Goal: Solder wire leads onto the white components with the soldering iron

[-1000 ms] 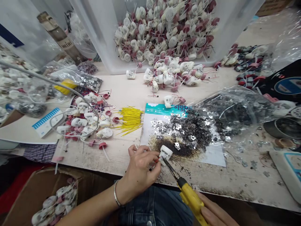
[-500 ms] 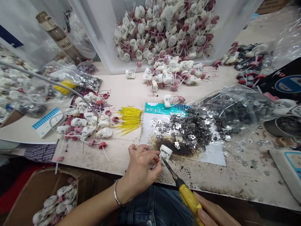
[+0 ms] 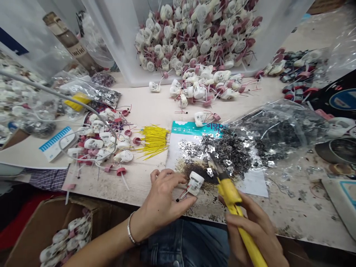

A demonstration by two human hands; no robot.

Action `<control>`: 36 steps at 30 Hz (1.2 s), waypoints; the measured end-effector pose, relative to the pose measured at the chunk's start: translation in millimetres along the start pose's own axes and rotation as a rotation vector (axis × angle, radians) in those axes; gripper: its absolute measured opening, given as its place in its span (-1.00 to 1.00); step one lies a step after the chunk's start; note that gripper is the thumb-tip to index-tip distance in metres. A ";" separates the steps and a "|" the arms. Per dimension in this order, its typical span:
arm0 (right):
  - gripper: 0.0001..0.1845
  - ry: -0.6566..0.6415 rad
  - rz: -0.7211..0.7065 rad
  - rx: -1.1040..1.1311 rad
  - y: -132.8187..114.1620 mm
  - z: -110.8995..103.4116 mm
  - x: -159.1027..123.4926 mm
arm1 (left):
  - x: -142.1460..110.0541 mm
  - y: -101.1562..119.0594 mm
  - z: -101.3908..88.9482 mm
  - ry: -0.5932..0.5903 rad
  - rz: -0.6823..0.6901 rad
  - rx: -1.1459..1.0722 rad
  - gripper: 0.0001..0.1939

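A small white plastic part (image 3: pixel 196 183) with thin red wires stands at the front of the table. My left hand (image 3: pixel 162 194) is beside it, thumb and forefinger spread apart at its left side and front. They seem not to grip the part; whether the thumb touches it I cannot tell. My right hand (image 3: pixel 254 226) is wrapped round the yellow handle of a soldering iron (image 3: pixel 230 193). The iron's metal tip points up and left, over the loose small metal plates (image 3: pixel 229 148) on a white sheet (image 3: pixel 174 146).
Yellow wires (image 3: pixel 154 141) lie in a bundle left of the sheet. White and pink parts (image 3: pixel 97 142) are heaped farther left, under a curved grey cable (image 3: pixel 72 99). A large plastic bin (image 3: pixel 111 48) full of similar parts stands behind. A clear bag (image 3: pixel 289 122) lies right.
The soldering iron has moved from the white part up and right, over the metal plates. My left fingers have spread away from the part, which stays in place.
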State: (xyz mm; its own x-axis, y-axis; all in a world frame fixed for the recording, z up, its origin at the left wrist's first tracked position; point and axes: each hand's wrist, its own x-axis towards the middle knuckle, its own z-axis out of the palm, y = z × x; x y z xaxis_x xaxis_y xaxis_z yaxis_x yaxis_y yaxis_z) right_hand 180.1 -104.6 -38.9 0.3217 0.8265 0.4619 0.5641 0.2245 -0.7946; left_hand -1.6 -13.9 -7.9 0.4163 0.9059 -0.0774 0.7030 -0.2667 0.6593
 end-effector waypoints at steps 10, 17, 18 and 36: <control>-0.79 -0.043 -0.164 -0.016 15.9 49.2 28.6 | 11.2 -12.1 -8.5 -0.140 0.103 -0.136 -0.85; -0.75 -0.023 -0.041 0.033 7.9 42.8 10.6 | 47.9 -14.8 6.9 -0.106 0.142 0.283 -0.83; -0.75 -0.011 -0.033 0.047 8.8 41.4 8.4 | 50.6 -12.2 6.8 -0.147 0.143 0.322 -0.82; -0.67 0.046 -0.111 -0.023 12.3 8.5 10.5 | 49.7 -2.2 2.7 -0.253 0.101 0.387 -0.79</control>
State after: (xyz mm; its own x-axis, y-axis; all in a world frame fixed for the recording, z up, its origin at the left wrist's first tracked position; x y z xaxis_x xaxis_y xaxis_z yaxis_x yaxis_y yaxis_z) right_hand 184.0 -88.9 -47.1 0.2902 0.7725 0.5648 0.6155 0.3012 -0.7283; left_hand 19.2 30.8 -15.2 0.5874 0.7731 -0.2391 0.7950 -0.4961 0.3491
